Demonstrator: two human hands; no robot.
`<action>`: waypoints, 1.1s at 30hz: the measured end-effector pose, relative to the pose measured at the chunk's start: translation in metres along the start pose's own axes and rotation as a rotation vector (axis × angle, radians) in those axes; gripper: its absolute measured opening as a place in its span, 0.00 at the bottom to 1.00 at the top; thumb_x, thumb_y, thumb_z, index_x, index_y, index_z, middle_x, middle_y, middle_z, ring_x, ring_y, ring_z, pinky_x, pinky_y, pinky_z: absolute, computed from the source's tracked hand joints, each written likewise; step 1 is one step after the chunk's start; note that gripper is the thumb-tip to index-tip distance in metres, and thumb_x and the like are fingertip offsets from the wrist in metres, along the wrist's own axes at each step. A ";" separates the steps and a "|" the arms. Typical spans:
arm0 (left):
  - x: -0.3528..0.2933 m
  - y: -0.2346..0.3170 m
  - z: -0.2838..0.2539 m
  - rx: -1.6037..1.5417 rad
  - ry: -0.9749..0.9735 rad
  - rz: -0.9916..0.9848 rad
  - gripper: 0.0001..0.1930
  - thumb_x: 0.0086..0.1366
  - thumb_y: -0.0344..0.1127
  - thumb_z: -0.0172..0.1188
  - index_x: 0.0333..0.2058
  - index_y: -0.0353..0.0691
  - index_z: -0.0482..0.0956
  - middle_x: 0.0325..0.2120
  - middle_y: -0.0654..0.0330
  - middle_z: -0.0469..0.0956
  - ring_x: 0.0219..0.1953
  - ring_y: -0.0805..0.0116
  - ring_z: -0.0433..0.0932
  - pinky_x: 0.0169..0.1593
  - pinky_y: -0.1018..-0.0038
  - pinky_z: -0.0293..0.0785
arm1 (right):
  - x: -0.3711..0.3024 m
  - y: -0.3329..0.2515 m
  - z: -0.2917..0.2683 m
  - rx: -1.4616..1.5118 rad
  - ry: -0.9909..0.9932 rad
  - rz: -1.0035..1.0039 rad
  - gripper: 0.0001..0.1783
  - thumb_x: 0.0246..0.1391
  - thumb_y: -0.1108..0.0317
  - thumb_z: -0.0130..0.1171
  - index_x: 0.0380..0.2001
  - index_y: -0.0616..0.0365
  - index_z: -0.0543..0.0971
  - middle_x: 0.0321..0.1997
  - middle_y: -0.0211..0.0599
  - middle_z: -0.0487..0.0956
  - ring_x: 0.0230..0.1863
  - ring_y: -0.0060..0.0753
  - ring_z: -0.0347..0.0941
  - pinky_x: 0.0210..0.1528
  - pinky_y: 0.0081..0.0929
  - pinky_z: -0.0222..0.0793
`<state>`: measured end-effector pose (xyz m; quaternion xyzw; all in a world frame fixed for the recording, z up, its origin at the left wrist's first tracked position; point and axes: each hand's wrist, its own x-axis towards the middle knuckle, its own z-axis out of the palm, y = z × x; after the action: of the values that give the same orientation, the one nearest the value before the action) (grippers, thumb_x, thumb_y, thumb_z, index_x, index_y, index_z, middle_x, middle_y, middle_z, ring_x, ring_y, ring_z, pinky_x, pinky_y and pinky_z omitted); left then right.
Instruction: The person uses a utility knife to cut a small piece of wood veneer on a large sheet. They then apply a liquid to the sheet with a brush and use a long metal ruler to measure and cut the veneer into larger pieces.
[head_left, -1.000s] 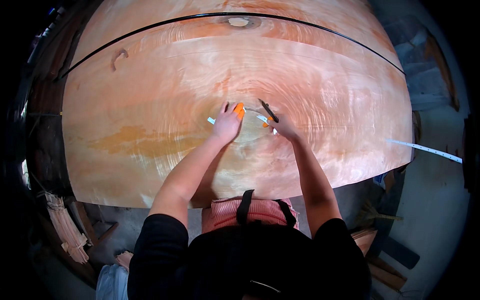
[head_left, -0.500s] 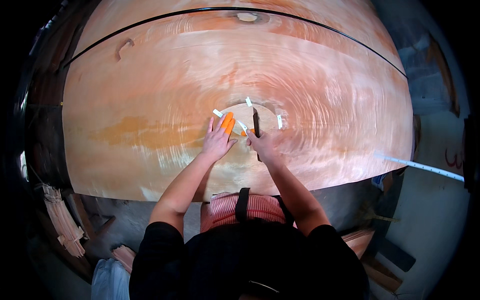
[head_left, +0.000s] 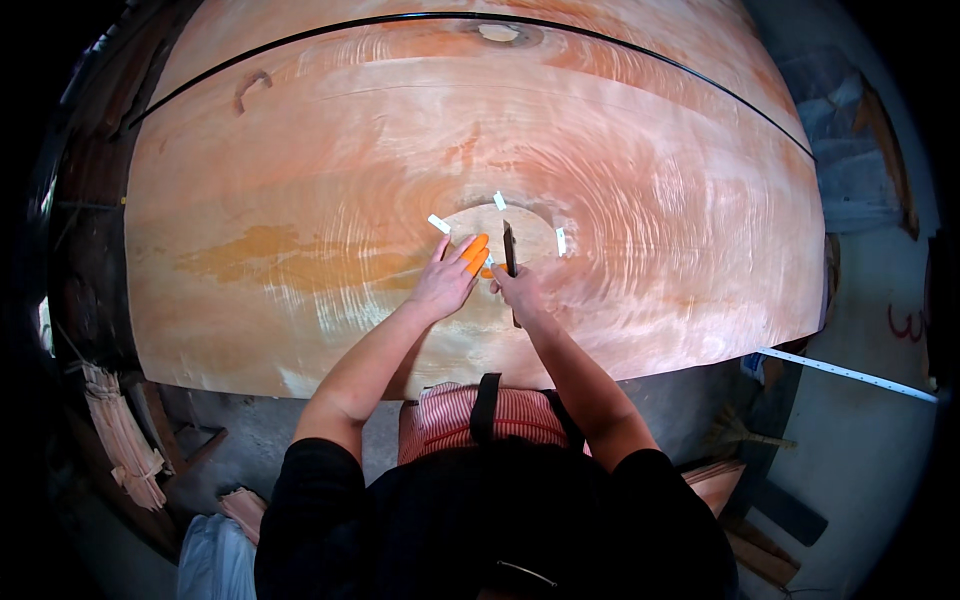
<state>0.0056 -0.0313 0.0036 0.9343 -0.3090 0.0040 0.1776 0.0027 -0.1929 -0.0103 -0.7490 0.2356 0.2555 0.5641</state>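
One dark tool (head_left: 509,243) and at least three white tabs (head_left: 439,224) show.

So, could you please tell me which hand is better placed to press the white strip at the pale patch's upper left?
Probably the left hand: it lies nearer that white strip, with its fingers spread, while the right hand is farther away and grips a dark, narrow tool.

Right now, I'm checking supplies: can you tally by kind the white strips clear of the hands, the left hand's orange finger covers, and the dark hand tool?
White strips: 3
Orange finger covers on the left hand: 2
Dark hand tool, in the right hand: 1
Total: 6
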 end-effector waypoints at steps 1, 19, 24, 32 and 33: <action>0.001 0.000 0.000 0.010 0.004 0.006 0.26 0.51 0.40 0.53 0.48 0.38 0.62 0.52 0.56 0.58 0.57 0.65 0.50 0.58 0.58 0.42 | -0.002 0.001 0.000 0.050 -0.013 -0.005 0.16 0.45 0.57 0.53 0.16 0.58 0.72 0.09 0.27 0.68 0.09 0.16 0.56 0.12 0.17 0.50; -0.016 0.038 -0.006 -0.115 -0.164 0.100 0.26 0.51 0.53 0.49 0.44 0.43 0.69 0.51 0.59 0.60 0.58 0.64 0.47 0.59 0.57 0.39 | -0.054 0.066 -0.093 0.212 0.052 -0.043 0.12 0.50 0.60 0.49 0.25 0.58 0.72 0.10 0.26 0.68 0.09 0.13 0.56 0.11 0.13 0.47; -0.041 0.031 -0.021 -0.217 -0.225 0.181 0.21 0.50 0.50 0.52 0.38 0.42 0.73 0.49 0.58 0.62 0.56 0.62 0.53 0.58 0.56 0.41 | -0.051 0.068 -0.094 -0.061 0.082 -0.259 0.11 0.50 0.63 0.49 0.29 0.59 0.72 0.12 0.28 0.69 0.15 0.17 0.63 0.18 0.16 0.57; -0.193 -0.074 -0.049 0.260 0.312 -0.796 0.32 0.51 0.43 0.53 0.53 0.37 0.55 0.55 0.49 0.49 0.56 0.53 0.51 0.56 0.54 0.44 | -0.067 0.063 -0.111 -0.950 0.272 -0.413 0.13 0.43 0.65 0.51 0.35 0.55 0.72 0.21 0.44 0.74 0.24 0.46 0.71 0.28 0.37 0.66; -0.217 -0.085 -0.048 0.319 0.283 -0.882 0.33 0.51 0.44 0.52 0.54 0.37 0.53 0.56 0.48 0.47 0.56 0.53 0.50 0.56 0.54 0.42 | -0.070 0.061 -0.109 -1.009 0.237 -0.304 0.14 0.42 0.65 0.50 0.35 0.55 0.72 0.22 0.44 0.74 0.25 0.47 0.71 0.29 0.38 0.66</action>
<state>-0.1162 0.1733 -0.0049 0.9820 0.1477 0.1029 0.0572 -0.0764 -0.3091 0.0160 -0.9763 0.0344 0.1663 0.1344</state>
